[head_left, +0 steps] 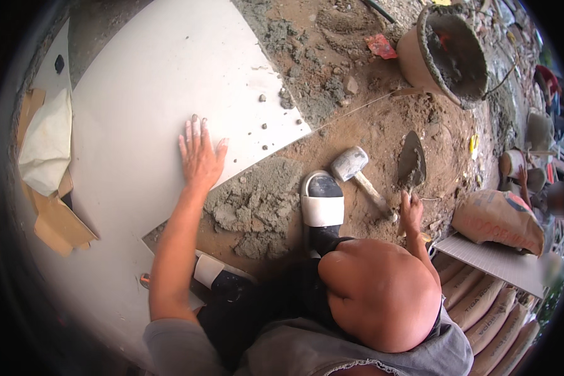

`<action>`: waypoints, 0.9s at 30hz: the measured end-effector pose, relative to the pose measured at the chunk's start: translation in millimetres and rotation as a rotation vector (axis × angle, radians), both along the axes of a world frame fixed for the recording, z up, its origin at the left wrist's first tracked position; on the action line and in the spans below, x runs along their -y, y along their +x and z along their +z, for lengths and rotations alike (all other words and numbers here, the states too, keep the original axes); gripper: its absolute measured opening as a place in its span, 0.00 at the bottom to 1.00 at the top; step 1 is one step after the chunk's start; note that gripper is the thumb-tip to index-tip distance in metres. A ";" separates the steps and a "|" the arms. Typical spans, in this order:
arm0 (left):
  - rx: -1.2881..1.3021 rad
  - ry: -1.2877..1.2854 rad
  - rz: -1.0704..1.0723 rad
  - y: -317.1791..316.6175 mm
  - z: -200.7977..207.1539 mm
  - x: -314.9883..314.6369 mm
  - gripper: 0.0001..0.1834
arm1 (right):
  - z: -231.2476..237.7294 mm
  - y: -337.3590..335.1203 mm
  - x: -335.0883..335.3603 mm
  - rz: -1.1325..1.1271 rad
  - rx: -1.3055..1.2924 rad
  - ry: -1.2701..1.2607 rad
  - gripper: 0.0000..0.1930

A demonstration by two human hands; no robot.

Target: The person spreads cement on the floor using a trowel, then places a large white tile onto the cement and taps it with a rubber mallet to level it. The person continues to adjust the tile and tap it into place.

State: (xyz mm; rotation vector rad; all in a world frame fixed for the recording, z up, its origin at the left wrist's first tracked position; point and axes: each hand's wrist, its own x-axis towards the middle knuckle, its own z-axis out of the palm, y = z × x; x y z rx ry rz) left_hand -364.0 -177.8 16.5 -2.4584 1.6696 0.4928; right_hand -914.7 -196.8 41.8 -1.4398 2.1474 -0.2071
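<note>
My left hand [199, 153] lies flat with spread fingers on a large white floor tile [150, 81], near the edge that borders the mortar. Several small crumbs of mortar dot the tile's right corner. My right hand [411, 213] is wrapped round the handle of a pointed trowel [411, 160]; its blade points away from me, with some mortar stuck near the handle end. To the left of the trowel, a rubber mallet [349, 164] with a pale handle lies on the soil. A bed of wet grey mortar [254, 203] spreads between the tile and my foot.
A mortar-caked bucket [417, 59] stands at the far right. Torn cardboard [59, 229] and a white sheet [47, 147] lie on the left tiles. At right are a paper sack [498, 219], stacked bags [476, 304] and another person's arm [524, 182]. A thin string crosses the soil.
</note>
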 end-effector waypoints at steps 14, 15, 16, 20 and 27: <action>-0.719 -0.681 -0.538 -257.7 68.8 106.6 0.28 | -6.7 -3.3 -15.4 -0.048 -0.165 -0.025 0.19; -0.692 -0.744 -0.445 -226.2 56.0 99.3 0.15 | -1.8 0.7 -14.2 -0.012 -0.224 -0.075 0.19; -0.562 -0.708 -0.320 -188.3 41.9 90.6 0.15 | 2.3 6.3 -13.9 0.087 -0.348 -0.166 0.20; -0.070 -0.298 0.175 -21.0 -0.8 49.6 0.43 | 6.4 42.5 -14.1 0.502 -0.241 -0.122 0.19; 0.096 -0.314 0.114 44.7 -42.4 7.6 0.47 | -13.1 85.8 -7.6 0.592 -0.288 0.052 0.16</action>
